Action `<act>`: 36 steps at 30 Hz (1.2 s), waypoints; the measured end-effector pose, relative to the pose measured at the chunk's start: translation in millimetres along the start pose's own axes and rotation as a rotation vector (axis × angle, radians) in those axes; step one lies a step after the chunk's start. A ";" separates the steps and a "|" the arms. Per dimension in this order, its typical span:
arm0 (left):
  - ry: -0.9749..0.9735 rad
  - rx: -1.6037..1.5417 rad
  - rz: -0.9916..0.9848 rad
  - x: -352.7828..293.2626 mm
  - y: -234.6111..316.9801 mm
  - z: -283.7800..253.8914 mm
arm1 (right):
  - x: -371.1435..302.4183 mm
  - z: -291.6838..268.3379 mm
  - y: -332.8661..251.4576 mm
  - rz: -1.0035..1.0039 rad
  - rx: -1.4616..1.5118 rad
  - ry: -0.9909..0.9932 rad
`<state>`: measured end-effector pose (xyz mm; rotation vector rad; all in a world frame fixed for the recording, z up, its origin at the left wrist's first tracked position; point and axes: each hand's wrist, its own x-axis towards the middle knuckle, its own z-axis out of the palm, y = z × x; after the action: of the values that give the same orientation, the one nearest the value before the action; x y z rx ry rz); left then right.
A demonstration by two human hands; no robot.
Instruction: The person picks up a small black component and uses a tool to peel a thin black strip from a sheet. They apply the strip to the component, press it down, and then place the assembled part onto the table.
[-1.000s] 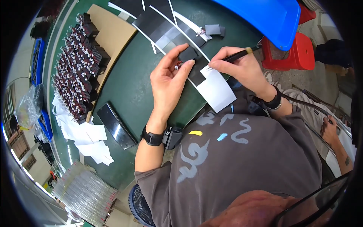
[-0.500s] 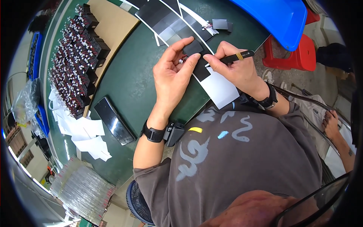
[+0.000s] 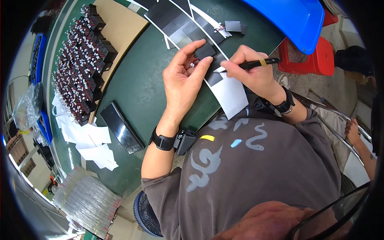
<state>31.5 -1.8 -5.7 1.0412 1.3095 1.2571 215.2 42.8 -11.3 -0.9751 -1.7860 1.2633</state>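
Observation:
Between the thumb and fingers of my left hand (image 3: 180, 80) is a small black battery pack (image 3: 205, 50), with thin wires and a white plug near the palm. My right hand (image 3: 256, 76) is closed around black tweezers (image 3: 260, 63) with a yellow band. Their tip points left, to a dark patch on the white backing sheet (image 3: 232, 96) below the battery pack. Black and grey rectangular pieces cover the upper part of the backing strips (image 3: 180, 24), which run away from me across the table.
Many black packs with white plugs (image 3: 86, 68) stand on a cardboard sheet (image 3: 120, 20) at the left. Near them lie a phone (image 3: 122, 128) and white paper scraps (image 3: 94, 146). Another pack (image 3: 233, 26) is at the back. Blue tray (image 3: 296, 24) and red stool (image 3: 308, 60) are right.
My right hand has shifted slightly right, and the tweezers are tilted flatter. The white backing sheet's lower end has moved slightly left. My left hand holds the battery pack almost still.

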 end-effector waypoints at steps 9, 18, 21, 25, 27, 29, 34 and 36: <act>0.033 -0.011 0.016 1.5 1.7 5.4 | 8.7 -4.0 -5.9 -0.003 -0.213 -0.034; 0.005 0.025 0.029 4.6 0.5 -4.0 | 16.1 -3.0 -6.7 -0.022 -0.080 -0.119; 0.003 0.005 0.004 5.5 0.0 -4.5 | 12.3 -9.7 -3.5 -0.415 -0.090 -0.147; -0.005 0.003 -0.009 5.2 5.9 -0.5 | 2.9 -10.7 -11.9 -0.425 0.215 -0.007; -0.021 0.006 -0.008 6.3 12.6 1.7 | 7.0 -14.5 -16.8 -0.328 0.362 0.077; -0.028 0.008 -0.050 5.8 15.8 2.9 | 26.2 -18.9 -16.9 0.007 0.416 0.172; -0.059 -0.017 -0.088 10.3 15.0 5.2 | 42.9 -12.7 -10.3 0.172 0.487 0.193; -0.061 -0.018 -0.090 11.1 15.1 5.5 | 47.2 -11.0 -6.8 0.159 0.481 0.193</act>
<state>34.8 11.2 8.5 0.9896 1.2816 1.1593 202.7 87.5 4.4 -0.9317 -1.1961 1.5466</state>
